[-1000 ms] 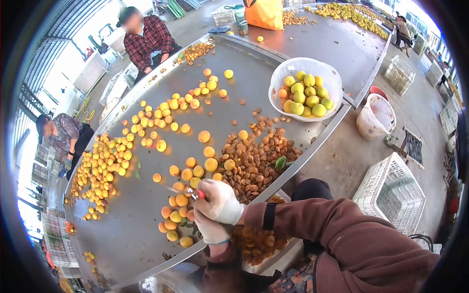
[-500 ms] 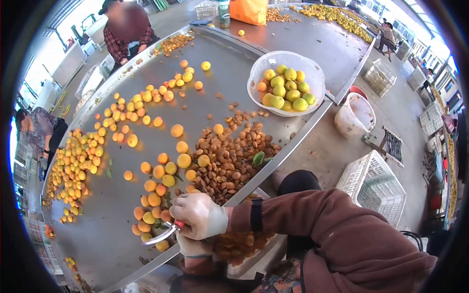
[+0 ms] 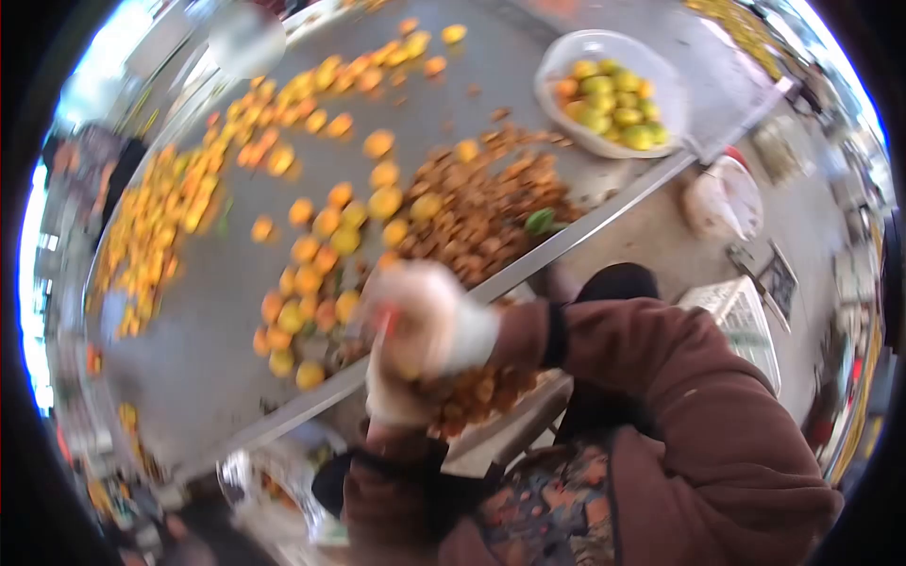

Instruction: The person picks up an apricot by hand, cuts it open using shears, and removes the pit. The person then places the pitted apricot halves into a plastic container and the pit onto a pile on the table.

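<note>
My right hand, gloved and smeared by motion, is closed on a curved knife with a red handle; its blade is lost in the blur. Just below it, my left hand is also gloved and closed. A blurred yellow-orange patch between the hands looks like an apricot. Both hands are over the near edge of the metal table. Loose apricots lie beyond them, beside a heap of brown apricot pits.
A white bowl of yellow-green fruit stands at the table's far right. More apricots spread along the left. On the floor at right are a white bucket and a plastic crate. Below my hands sits a container of orange-brown pieces.
The view has tilted downward and turned, so the table appears higher. My right hand has come in over my left, and the curved blade that showed plainly before is now blurred out.
</note>
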### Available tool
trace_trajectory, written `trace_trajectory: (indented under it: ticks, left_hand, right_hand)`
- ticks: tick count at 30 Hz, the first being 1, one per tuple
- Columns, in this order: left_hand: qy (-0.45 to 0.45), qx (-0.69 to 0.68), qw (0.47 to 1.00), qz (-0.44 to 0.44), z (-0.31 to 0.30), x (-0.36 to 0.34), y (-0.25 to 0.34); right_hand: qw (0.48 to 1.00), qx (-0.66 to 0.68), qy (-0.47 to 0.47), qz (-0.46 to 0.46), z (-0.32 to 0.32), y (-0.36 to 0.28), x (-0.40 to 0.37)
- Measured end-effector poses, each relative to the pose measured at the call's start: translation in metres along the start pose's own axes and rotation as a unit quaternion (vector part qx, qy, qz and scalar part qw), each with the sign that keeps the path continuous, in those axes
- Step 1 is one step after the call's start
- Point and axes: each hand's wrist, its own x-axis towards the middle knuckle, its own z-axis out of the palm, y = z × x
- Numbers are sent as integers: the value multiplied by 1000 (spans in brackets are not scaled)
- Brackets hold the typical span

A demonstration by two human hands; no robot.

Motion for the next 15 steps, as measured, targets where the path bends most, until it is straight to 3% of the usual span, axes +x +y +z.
trace_trajectory:
  ticks: [1,2,3,5,6,7,9,10,12,13,15]
  left_hand:
    - [-51,334,941,24,26,15,47]
    - [-57,355,933,34,27,16,49]
    - [-69,372,924,48,27,16,50]
    - [-69,305,948,53,30,17,61]
    - [-78,308,948,-9,32,16,69]
    - [-89,309,944,-71,33,16,73]
    - [-90,289,951,-64,21,10,66]
    - [-138,353,925,6,14,12,62]
    - [-250,452,851,98,4,14,60]
    - [-249,453,851,99,2,15,55]
    - [-288,546,780,100,-3,12,43]
  right_hand:
    - [988,19,55,143,0,2,4]
    - [936,198,75,281,-9,2,14]
    - [836,355,94,408,-16,2,21]
    - [938,201,84,268,-21,-2,21]
    - [882,266,93,378,-26,-10,23]
    - [909,225,57,345,-28,-8,19]
    - [929,205,20,306,-34,-4,13]
    - [930,206,17,304,-35,-1,10]
    - [992,8,-34,120,-37,3,4]
    - [992,8,-34,118,-36,1,4]
    - [950,146,5,275,-32,-3,3]
